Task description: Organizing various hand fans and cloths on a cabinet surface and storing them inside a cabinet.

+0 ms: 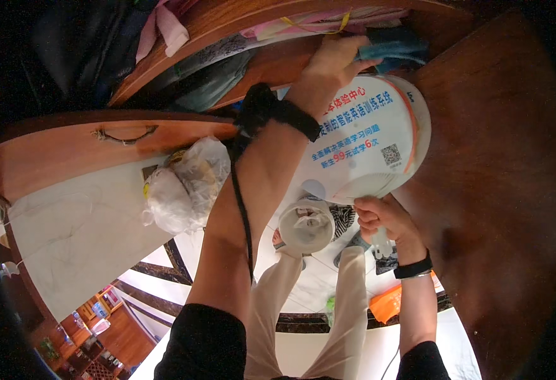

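My left hand (pixel 337 59) reaches up into a wooden cabinet shelf. Its thumb and fingers pinch a folded teal item (pixel 394 50), perhaps cloth. Below it, my right hand (pixel 384 216) grips the handle of a round plastic hand fan (pixel 354 137) printed with writing and a square code. A second pale fan (pixel 421 130) shows behind its right edge, apparently held in the same fist. My left forearm covers part of the printed fan's left side. Black bands circle both wrists.
Grey-green fabric (pixel 221 78) and pink fabric (pixel 306 26) fill the shelves. A dark wooden panel (pixel 496 166) stands on the right. White plastic bags (pixel 185 190) sit by a drawer front (pixel 116 137). A waste pail (pixel 325 235) stands between my feet, near an orange bag (pixel 386 304).
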Tool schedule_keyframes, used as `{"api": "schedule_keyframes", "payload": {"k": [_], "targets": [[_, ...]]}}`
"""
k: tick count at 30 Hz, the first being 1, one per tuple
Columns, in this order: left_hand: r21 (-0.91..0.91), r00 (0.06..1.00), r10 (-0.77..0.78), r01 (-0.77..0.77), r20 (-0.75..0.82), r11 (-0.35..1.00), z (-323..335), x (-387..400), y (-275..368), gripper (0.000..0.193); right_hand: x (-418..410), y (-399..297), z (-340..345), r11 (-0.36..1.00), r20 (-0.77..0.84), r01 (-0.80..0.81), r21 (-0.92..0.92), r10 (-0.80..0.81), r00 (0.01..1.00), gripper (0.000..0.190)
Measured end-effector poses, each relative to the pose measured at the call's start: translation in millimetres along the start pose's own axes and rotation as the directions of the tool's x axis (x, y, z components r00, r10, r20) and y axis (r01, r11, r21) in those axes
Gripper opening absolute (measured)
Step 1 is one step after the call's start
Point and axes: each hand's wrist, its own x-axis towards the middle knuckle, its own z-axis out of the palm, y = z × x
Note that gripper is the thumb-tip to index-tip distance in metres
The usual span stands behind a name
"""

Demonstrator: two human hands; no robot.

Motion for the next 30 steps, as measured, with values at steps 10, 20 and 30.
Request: {"api": "schedule_keyframes", "payload": {"k": [10, 20, 30], "targets": [[-0.901, 0.946, -0.047, 0.32, 0.32, 0.293, -79.3, 29.7, 36.1, 0.03, -4.7, -3.6, -8.4, 0.996, 0.193, -0.018, 0.088, 0.0, 0.981, 0.025], [-0.899, 0.983, -0.181, 0.106, 0.03, 0.425, -17.6, -10.5, 87.8, 0.025, 1.6, -13.5, -5.6, 0.998, 0.18, -0.014, -0.06, 0.024, 0.983, 0.027], [-0.869, 0.905, -0.374, 0.011, -0.202, 0.495, 6.3, -15.2, 107.9, 0.024, 22.7, -34.8, 1.8, 0.925, 0.45, -0.169, 0.341, -0.002, 0.893, 0.037]]}}
